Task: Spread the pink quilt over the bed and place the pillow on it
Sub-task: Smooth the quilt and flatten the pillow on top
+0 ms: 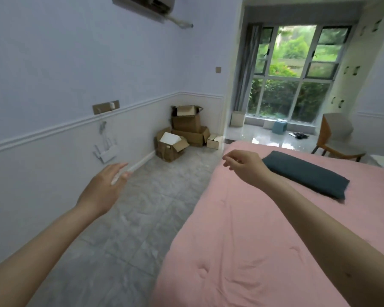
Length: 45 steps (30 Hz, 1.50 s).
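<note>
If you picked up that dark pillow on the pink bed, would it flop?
Probably a little: the dark pillow looks flat and soft-edged, so its ends may droop. It likely feels light. Lying flat on the pink quilt, it shouldn't roll.

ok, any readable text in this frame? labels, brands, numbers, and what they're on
None readable.
Cardboard boxes: no legible print; any marking is too small or blurred.
Air conditioner: cut off at the top edge, no brand visible.
Wall plate and switch: no text visible.
Pink quilt and dark pillow: plain, no tags showing.
</note>
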{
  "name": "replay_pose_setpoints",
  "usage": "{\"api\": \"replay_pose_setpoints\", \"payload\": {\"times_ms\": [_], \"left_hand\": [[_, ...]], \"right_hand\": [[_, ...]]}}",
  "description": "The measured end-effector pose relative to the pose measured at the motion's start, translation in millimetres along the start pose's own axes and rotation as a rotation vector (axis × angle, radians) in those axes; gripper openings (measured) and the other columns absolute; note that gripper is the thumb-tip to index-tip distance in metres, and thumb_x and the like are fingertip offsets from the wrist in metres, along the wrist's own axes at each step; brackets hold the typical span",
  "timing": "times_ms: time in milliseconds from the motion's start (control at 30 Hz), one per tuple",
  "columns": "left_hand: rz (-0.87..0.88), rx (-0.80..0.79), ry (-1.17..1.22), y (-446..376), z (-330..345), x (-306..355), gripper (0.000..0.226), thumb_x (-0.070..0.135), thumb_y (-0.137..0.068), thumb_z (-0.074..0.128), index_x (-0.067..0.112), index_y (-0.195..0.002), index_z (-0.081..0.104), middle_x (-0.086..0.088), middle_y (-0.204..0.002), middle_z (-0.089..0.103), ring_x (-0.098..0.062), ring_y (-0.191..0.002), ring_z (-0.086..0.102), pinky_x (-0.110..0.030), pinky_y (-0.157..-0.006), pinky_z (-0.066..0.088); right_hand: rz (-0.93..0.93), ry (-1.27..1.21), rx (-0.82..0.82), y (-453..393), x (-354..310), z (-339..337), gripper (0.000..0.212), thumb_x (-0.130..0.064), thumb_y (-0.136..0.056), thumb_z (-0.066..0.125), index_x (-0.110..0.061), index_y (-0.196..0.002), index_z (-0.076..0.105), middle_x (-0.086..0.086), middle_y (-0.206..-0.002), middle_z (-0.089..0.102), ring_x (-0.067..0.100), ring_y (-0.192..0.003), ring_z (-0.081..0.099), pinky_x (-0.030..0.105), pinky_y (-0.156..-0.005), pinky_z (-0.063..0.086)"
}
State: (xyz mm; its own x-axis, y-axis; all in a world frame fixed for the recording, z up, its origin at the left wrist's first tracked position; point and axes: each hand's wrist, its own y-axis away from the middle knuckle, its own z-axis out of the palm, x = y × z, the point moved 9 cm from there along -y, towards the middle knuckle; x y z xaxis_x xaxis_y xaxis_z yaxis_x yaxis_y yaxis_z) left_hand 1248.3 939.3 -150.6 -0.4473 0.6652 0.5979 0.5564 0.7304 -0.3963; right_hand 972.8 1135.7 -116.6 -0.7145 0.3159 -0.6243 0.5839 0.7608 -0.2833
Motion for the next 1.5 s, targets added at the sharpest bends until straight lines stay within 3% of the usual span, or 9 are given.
{"api": "replay_pose_setpoints", "payload": {"times_ms": [167,367,700,867,1033,1133,1233,1367,1500], "left_hand": [[-0.045,0.019,-0.021,-55,-14,-76,0.035,0.025,-0.097,0.042,0.016,-0.128,0.053,-0.001,-0.132,0.052,-0.018,-0.122,0.049,-0.028,-0.098,0.034],[-0.051,0.012,-0.063,-228,-9,-138,0.035,0.026,-0.097,0.041,0.015,-0.128,0.053,-0.005,-0.131,0.054,-0.021,-0.119,0.05,-0.027,-0.093,0.033],[-0.128,-0.103,0.068,-403,65,-260,0.034,0.025,-0.095,0.047,0.016,-0.127,0.055,-0.002,-0.128,0.057,-0.015,-0.111,0.054,-0.027,-0.093,0.036],[-0.102,-0.099,0.145,-512,89,-307,0.032,0.021,-0.096,0.046,0.012,-0.124,0.058,-0.005,-0.127,0.058,-0.015,-0.105,0.053,-0.025,-0.09,0.035],[0.032,-0.163,0.097,-651,89,-322,0.034,0.029,-0.095,0.046,0.017,-0.125,0.056,-0.002,-0.128,0.057,-0.016,-0.113,0.054,-0.026,-0.092,0.035],[0.09,-0.122,0.152,-742,97,-318,0.031,0.032,-0.095,0.047,0.019,-0.121,0.058,-0.002,-0.124,0.059,-0.015,-0.106,0.055,-0.029,-0.094,0.037],[0.111,-0.169,0.264,-808,144,-306,0.043,0.057,-0.083,0.041,0.032,-0.116,0.056,0.0,-0.117,0.062,-0.019,-0.103,0.059,-0.04,-0.095,0.044],[0.11,-0.252,0.354,-883,244,-273,0.041,0.044,-0.092,0.045,0.031,-0.132,0.044,0.003,-0.105,0.064,-0.02,-0.078,0.064,-0.036,-0.068,0.049],[0.159,-0.291,0.457,-950,322,-229,0.041,0.034,-0.096,0.042,0.029,-0.137,0.038,0.012,-0.093,0.063,-0.019,-0.069,0.062,-0.031,-0.055,0.047]], "right_hand": [[-0.055,-0.031,-0.065,-99,-22,81,0.024,-0.026,-0.094,0.049,-0.013,-0.098,0.069,0.002,-0.094,0.07,0.019,-0.086,0.064,0.041,-0.084,0.052],[-0.015,-0.074,-0.101,-242,-14,161,0.021,-0.025,-0.094,0.049,-0.014,-0.099,0.067,0.003,-0.092,0.068,0.019,-0.085,0.063,0.043,-0.084,0.053],[0.09,0.0,-0.107,-421,14,212,0.025,-0.021,-0.096,0.048,-0.011,-0.113,0.062,0.001,-0.093,0.065,0.018,-0.089,0.062,0.033,-0.084,0.051],[0.14,0.07,-0.087,-514,28,251,0.024,-0.019,-0.095,0.05,-0.009,-0.111,0.064,0.002,-0.092,0.066,0.02,-0.087,0.063,0.042,-0.088,0.052],[0.22,0.105,-0.055,-605,31,265,0.023,-0.021,-0.094,0.051,-0.012,-0.11,0.064,0.004,-0.1,0.068,0.022,-0.092,0.063,0.042,-0.091,0.049],[0.229,0.087,0.029,-655,44,264,0.021,-0.023,-0.093,0.052,-0.017,-0.108,0.065,0.002,-0.098,0.069,0.021,-0.092,0.063,0.041,-0.09,0.05],[0.238,0.099,0.039,-693,66,261,0.028,-0.026,-0.093,0.052,-0.023,-0.119,0.057,-0.002,-0.104,0.067,0.017,-0.092,0.061,0.033,-0.086,0.05],[0.266,0.154,-0.126,-760,117,258,0.053,-0.031,-0.093,0.053,-0.027,-0.141,0.033,-0.005,-0.121,0.055,0.006,-0.086,0.057,0.025,-0.082,0.047],[0.266,0.006,0.048,-825,165,232,0.047,-0.026,-0.094,0.052,-0.029,-0.138,0.037,-0.007,-0.118,0.058,0.013,-0.091,0.064,0.03,-0.082,0.051]]}}
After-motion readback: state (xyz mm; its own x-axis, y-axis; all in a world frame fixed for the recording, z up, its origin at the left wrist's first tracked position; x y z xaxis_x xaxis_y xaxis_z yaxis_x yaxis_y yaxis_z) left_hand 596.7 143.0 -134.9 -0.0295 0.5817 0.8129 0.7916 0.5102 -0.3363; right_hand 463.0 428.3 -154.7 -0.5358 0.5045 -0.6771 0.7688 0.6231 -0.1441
